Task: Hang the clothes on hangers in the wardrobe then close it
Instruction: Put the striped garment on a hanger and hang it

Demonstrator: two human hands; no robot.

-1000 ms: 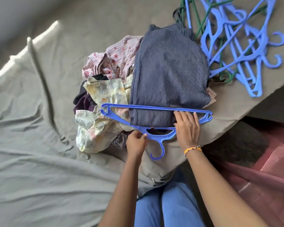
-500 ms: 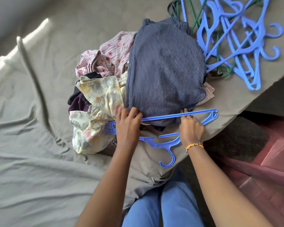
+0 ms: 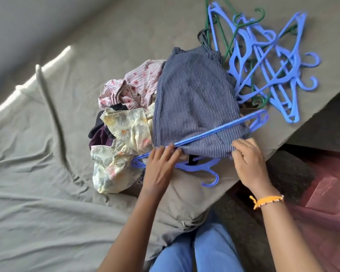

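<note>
A blue plastic hanger (image 3: 214, 132) lies slanted across the near hem of a navy pinstriped woven garment (image 3: 196, 103), its bar over the cloth and its hook (image 3: 211, 178) curling toward the person. The left hand (image 3: 161, 169) rests with straight fingers on the bar's left end; the right hand (image 3: 247, 161) pinches the hem. Beside the garment sit a crumpled cream floral fabric (image 3: 122, 148) and a pink striped shirt (image 3: 133, 85). Everything lies on a wrinkled grey-green bedsheet (image 3: 47, 173). A tangle of blue and green hangers (image 3: 267, 61) lies beyond, partly cut off above. A dark garment (image 3: 100, 134) is mostly buried.
</note>
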